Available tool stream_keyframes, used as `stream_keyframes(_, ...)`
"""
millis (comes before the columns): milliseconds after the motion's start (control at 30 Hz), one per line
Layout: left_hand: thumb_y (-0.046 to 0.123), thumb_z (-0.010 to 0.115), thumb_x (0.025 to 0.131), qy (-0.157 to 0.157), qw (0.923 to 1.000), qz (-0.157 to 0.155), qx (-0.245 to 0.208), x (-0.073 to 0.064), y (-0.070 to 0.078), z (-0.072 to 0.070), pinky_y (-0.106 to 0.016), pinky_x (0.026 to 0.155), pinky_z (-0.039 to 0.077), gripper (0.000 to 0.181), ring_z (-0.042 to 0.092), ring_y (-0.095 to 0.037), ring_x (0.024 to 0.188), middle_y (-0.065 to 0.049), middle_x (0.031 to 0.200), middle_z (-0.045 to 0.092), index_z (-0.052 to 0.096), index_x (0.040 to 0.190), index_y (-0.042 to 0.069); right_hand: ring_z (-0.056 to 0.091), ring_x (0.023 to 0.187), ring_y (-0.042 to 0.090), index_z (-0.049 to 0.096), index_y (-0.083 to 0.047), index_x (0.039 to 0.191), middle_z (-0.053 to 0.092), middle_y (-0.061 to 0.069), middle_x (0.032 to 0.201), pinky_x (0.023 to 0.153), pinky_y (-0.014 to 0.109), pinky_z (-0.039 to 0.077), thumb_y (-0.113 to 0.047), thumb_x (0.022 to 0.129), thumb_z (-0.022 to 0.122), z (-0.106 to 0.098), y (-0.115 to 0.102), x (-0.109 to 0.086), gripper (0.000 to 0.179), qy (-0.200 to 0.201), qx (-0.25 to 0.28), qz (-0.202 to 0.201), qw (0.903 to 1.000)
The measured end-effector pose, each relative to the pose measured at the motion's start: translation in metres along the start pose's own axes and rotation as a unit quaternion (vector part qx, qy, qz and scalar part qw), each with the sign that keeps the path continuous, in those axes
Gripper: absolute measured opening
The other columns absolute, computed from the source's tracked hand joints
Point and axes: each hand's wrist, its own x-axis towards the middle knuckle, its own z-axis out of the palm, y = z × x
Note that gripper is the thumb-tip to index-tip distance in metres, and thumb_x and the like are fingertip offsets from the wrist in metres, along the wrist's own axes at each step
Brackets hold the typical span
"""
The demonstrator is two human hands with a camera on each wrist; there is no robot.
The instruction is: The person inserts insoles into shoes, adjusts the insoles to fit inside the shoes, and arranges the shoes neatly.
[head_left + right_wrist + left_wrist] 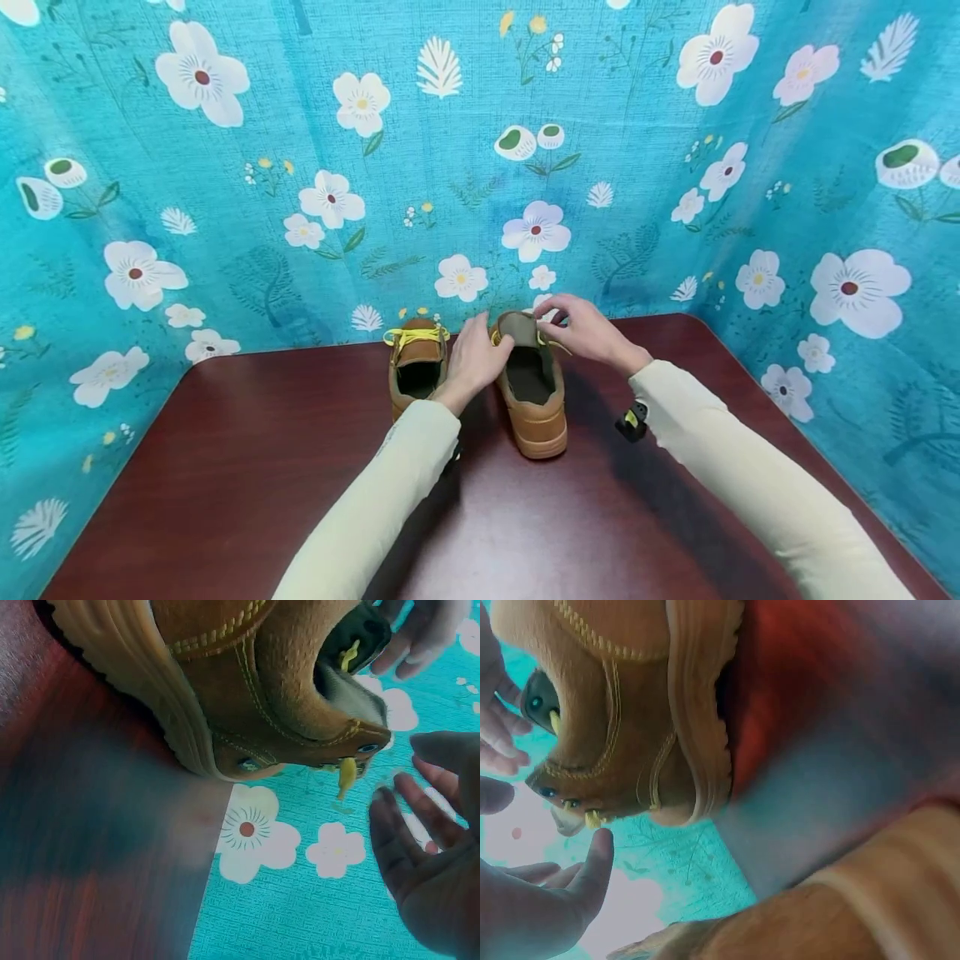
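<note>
A brown shoe (538,425) stands on the table with its heel toward me and its grey-green tongue (519,329) raised. My left hand (476,357) is at its left side, thumb near the tongue. In the left wrist view, a straight digit of the left hand (544,904) ends beside the yellow lace (592,819); contact is unclear. My right hand (585,329) is at the shoe's right side, its fingers loosely bent. The right wrist view shows a gap between the right hand (439,862) and the yellow lace (346,776). Neither hand visibly grips anything.
A second brown shoe (401,387) with yellow laces (416,335) stands to the left, partly behind my left forearm. Both shoes are on a dark red-brown table (285,467). A blue flowered cloth (420,183) hangs behind the table's back edge and along its sides.
</note>
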Motion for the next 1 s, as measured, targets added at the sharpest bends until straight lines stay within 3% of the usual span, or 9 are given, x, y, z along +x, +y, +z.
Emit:
stream_keyframes(233,0.022,0.053,0.095,0.001,0.9963,0.036,0.078,0.018,-0.005,-0.002,-0.042,0.099,0.038,0.047,0.047,-0.032,0.122,-0.014,0.133,0.053,0.047,0.139,0.004,0.057,0.105,0.031,0.052,0.002,0.132,0.054,0.017,0.126,0.083,0.043,0.048,-0.021,0.095,0.060,0.017,-0.001,0.019,0.044,-0.035,-0.016,0.030,0.9988)
stream_keyframes(400,0.016,0.061,0.091,0.037,0.9899,0.078,0.112,0.022,-0.005,0.001,-0.037,0.090,0.042,0.031,0.056,-0.027,0.102,-0.007,0.103,0.068,0.066,0.121,0.007,0.057,0.097,0.026,0.060,-0.001,0.124,0.057,0.013,0.115,0.080,0.040,0.048,-0.018,0.092,0.064,0.024,-0.002,0.021,0.036,-0.012,-0.034,0.030,0.9989)
stream_keyframes(500,0.014,0.065,0.088,0.058,0.9881,0.098,0.103,0.022,-0.004,0.002,-0.034,0.080,0.046,0.019,0.059,-0.022,0.089,-0.002,0.089,0.069,0.074,0.105,0.011,0.056,0.091,0.024,0.067,-0.004,0.112,0.057,0.010,0.107,0.075,0.038,0.048,-0.017,0.090,0.066,0.025,-0.004,0.019,0.025,0.006,-0.041,0.029,0.9988)
stream_keyframes(633,0.015,0.069,0.086,0.065,0.9889,0.101,0.088,0.019,0.001,0.001,-0.032,0.074,0.048,0.010,0.060,-0.018,0.085,0.001,0.088,0.070,0.076,0.093,0.014,0.054,0.088,0.023,0.070,-0.006,0.097,0.057,0.008,0.099,0.072,0.038,0.046,-0.015,0.089,0.067,0.023,-0.006,0.014,0.012,0.024,-0.047,0.015,0.9985)
stream_keyframes(800,0.019,0.070,0.085,0.057,0.9859,0.104,0.118,0.013,0.005,0.002,-0.033,0.075,0.047,0.008,0.056,-0.019,0.090,0.002,0.090,0.069,0.075,0.091,0.016,0.053,0.086,0.020,0.071,-0.011,0.093,0.057,0.004,0.095,0.069,0.037,0.047,-0.017,0.090,0.068,0.024,-0.005,0.004,0.008,0.053,-0.088,-0.002,0.9947)
stream_keyframes(933,0.018,0.071,0.084,0.051,0.9778,0.132,0.154,0.008,0.006,0.006,-0.033,0.074,0.047,0.008,0.056,-0.020,0.089,0.002,0.090,0.068,0.074,0.090,0.016,0.053,0.084,0.019,0.072,-0.014,0.091,0.060,0.000,0.091,0.069,0.036,0.047,-0.020,0.088,0.070,0.027,-0.003,-0.006,0.007,0.078,-0.144,-0.047,0.9854)
stream_keyframes(1000,0.017,0.071,0.083,0.053,0.9699,0.156,0.179,0.005,0.006,0.008,-0.034,0.074,0.047,0.006,0.055,-0.021,0.088,0.002,0.089,0.068,0.074,0.088,0.016,0.054,0.082,0.019,0.072,-0.014,0.090,0.063,-0.001,0.088,0.070,0.035,0.046,-0.018,0.086,0.072,0.028,-0.001,-0.009,0.005,0.089,-0.169,-0.086,0.9778)
